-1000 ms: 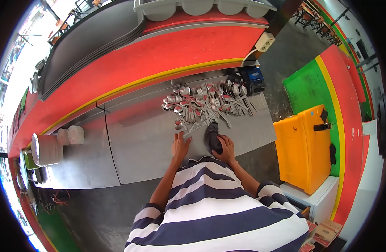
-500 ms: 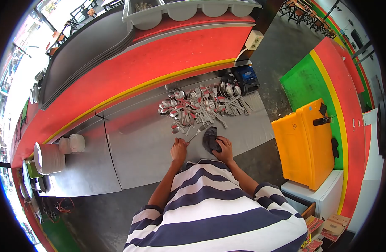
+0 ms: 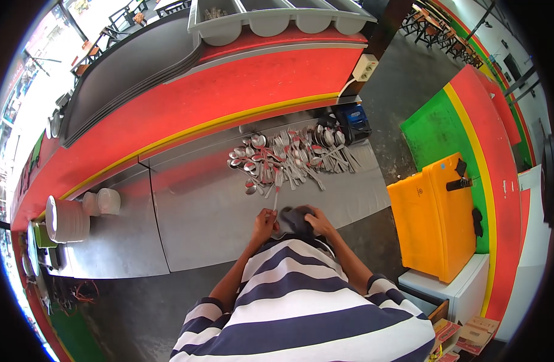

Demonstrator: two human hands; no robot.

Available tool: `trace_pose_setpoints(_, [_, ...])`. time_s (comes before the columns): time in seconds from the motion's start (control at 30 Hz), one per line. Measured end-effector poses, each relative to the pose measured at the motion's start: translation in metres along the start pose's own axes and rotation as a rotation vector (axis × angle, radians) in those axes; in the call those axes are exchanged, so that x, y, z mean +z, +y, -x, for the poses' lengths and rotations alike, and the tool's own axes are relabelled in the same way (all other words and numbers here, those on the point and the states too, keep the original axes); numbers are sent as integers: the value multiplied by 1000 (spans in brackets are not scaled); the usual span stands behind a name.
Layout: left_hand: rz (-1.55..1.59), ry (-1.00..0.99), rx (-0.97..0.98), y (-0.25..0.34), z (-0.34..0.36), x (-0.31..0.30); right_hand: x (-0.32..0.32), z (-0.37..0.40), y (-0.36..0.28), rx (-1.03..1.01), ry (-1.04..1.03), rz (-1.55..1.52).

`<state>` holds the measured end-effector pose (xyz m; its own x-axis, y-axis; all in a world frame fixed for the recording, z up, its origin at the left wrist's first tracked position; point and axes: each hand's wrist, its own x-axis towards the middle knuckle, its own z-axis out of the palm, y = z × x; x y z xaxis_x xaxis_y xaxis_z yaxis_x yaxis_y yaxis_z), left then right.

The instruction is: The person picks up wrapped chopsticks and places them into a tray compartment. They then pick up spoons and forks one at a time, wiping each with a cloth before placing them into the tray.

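My left hand (image 3: 265, 222) is closed on the handle end of a metal fork (image 3: 276, 191) whose head points away towards the cutlery pile. My right hand (image 3: 314, 219) grips a dark grey cloth (image 3: 292, 218) that is bunched around the near end of the fork. Both hands are close to my chest, over the near edge of the steel counter (image 3: 217, 211). A wide heap of spoons and forks (image 3: 289, 155) lies on the counter just beyond the hands.
A stack of white plates (image 3: 66, 218) and small white bowls (image 3: 103, 201) stand at the counter's left end. A grey cutlery tray (image 3: 271, 18) and dark serving trays (image 3: 126, 60) sit on the red ledge. An orange bin (image 3: 437, 214) stands to the right, a blue device (image 3: 355, 120) beside the heap.
My left hand picked a fork from the counter and drew it towards me. My right hand brought the cloth in and wrapped it over the fork.
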<state>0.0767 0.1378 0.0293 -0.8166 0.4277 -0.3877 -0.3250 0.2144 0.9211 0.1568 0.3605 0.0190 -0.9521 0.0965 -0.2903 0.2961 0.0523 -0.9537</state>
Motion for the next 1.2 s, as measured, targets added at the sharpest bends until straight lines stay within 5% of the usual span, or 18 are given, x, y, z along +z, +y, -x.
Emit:
trace_pose_setpoints(0.03, [10, 13, 7, 5, -1, 1, 6, 1, -13, 133, -119, -17])
trace_pose_setpoints(0.1, [28, 29, 22, 10, -2, 5, 34, 1, -38, 73, -64, -178])
trace_pose_setpoints(0.17, [-87, 102, 381, -13, -13, 12, 56, -3, -51, 32, 66, -221])
trace_pose_setpoints(0.23, [-164, 109, 410, -7, -8, 16, 58, -10, -54, 38, 150, -179])
trace_pose_setpoints(0.3, [-202, 31, 112, 7, 7, 15, 58, -17, -57, 16, 247, -156])
trace_pose_setpoints(0.5, [-180, -182, 241, 33, 36, 26, 34, -38, -47, 12, 594, -322])
trace_pose_setpoints(0.63, [-119, -255, 179, 47, 46, 23, 12, -51, -43, -118, 604, -279])
trace_pose_setpoints(0.73, [-117, -279, 169, 47, 54, 19, -12, -66, -37, -217, 819, 68])
trace_pose_setpoints(0.87, [-142, -276, 209, 50, 71, 16, -51, -76, -47, -50, 1015, -318])
trace_pose_setpoints(0.97, [-73, -213, 184, 59, 76, 15, -57, -72, -62, 10, 979, -746])
trace_pose_setpoints(1.07, [134, -165, 168, 71, 69, 18, -52, -74, -36, -41, 437, -966])
trace_pose_setpoints(1.2, [298, -235, 188, 68, 50, 15, 1, -27, -89, 36, -189, -1180])
